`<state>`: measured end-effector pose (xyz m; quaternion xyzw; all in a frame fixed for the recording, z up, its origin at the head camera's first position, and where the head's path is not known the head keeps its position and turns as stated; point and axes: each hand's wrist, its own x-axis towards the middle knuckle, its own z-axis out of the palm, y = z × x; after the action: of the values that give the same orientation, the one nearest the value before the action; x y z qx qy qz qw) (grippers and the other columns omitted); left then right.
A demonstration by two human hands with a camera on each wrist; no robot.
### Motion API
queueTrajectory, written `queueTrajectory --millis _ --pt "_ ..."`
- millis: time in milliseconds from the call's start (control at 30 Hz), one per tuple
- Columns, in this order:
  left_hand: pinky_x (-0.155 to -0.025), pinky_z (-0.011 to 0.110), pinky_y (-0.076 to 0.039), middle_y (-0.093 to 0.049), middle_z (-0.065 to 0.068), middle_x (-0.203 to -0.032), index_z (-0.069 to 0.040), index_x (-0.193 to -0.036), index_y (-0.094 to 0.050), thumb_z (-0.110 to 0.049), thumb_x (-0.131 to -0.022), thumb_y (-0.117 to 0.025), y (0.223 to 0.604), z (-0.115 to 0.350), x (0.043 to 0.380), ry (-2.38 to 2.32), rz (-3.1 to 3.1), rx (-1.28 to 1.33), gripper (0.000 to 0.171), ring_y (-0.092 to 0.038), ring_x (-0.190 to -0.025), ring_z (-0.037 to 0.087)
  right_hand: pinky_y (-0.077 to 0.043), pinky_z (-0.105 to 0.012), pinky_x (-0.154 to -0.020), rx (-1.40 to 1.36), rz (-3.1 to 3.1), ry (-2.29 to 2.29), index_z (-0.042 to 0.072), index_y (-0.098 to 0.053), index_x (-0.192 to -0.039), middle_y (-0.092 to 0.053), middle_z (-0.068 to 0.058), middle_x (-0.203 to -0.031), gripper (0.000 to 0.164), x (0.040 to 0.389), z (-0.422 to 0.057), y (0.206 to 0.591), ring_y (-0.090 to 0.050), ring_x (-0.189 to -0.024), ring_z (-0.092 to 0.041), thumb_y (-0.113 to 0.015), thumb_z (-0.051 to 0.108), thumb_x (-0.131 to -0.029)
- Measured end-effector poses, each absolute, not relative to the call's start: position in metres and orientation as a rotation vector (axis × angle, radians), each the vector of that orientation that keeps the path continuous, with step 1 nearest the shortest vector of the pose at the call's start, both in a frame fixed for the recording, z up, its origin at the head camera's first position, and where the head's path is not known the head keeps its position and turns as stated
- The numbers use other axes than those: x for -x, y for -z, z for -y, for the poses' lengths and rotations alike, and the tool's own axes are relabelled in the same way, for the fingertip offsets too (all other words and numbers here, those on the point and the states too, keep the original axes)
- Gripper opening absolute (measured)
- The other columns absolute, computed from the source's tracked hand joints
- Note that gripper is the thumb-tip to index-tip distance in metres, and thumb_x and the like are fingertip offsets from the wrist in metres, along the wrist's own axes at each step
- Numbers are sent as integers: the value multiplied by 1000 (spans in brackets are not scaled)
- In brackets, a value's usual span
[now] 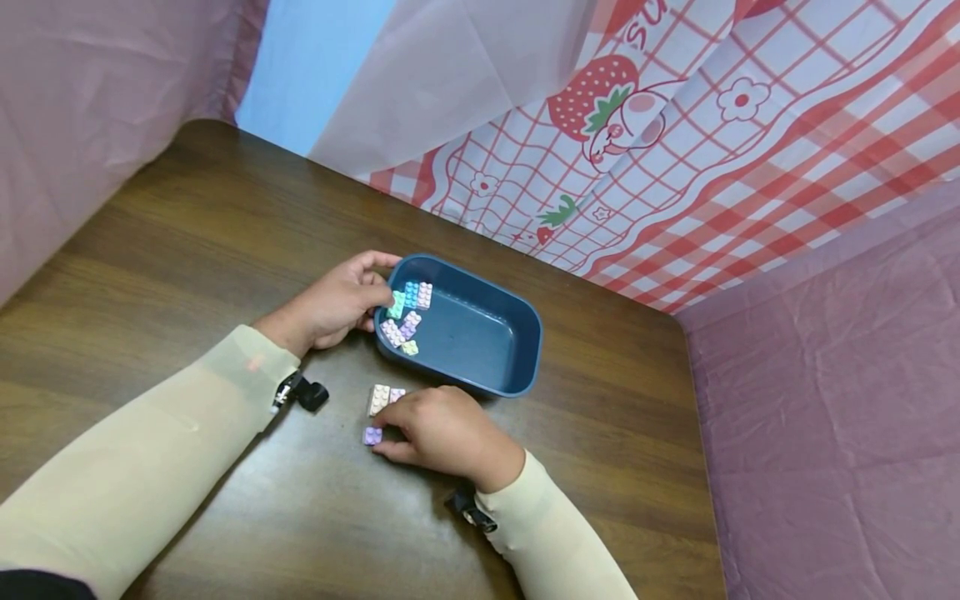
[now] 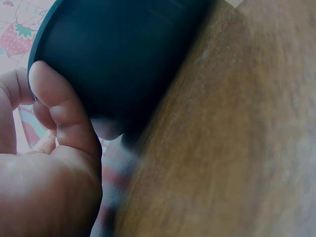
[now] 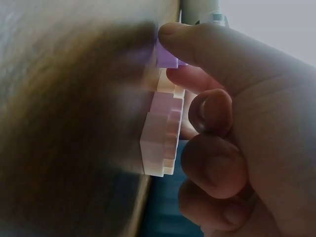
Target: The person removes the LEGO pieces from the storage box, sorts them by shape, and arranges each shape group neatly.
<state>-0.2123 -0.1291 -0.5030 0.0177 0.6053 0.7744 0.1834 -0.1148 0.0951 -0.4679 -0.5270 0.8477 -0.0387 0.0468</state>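
Note:
A dark blue plastic bin stands on the table, and my left hand grips its left end, thumb over the rim. In the left wrist view the thumb lies against the bin's wall. Small toy building bricks lie at that end inside, among them a green brick, a blue one and a yellow one. In front of the bin my right hand pinches a small purple brick between thumb and finger. Beside it sit a cream brick and a pink brick, partly hidden by the hand.
The brown wooden table reaches back to a strawberry-patterned cloth. Plain pinkish cloth hangs on the left and right sides. A black strap with a small camera is on the left wrist.

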Motion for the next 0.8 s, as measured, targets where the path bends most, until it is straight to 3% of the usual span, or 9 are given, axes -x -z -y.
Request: queueTrajectory --millis 800 --pt "-49 24 -51 -58 9 -98 -21 -152 -44 1 -94 -60 503 129 212 -2180 -1719 -41 64 -58 -73 19 -51 -16 -63 1588 -2563 189 31 -78 -111 -72 21 -89 26 113 -95 466 -54 -70 10 -75 50 -94"
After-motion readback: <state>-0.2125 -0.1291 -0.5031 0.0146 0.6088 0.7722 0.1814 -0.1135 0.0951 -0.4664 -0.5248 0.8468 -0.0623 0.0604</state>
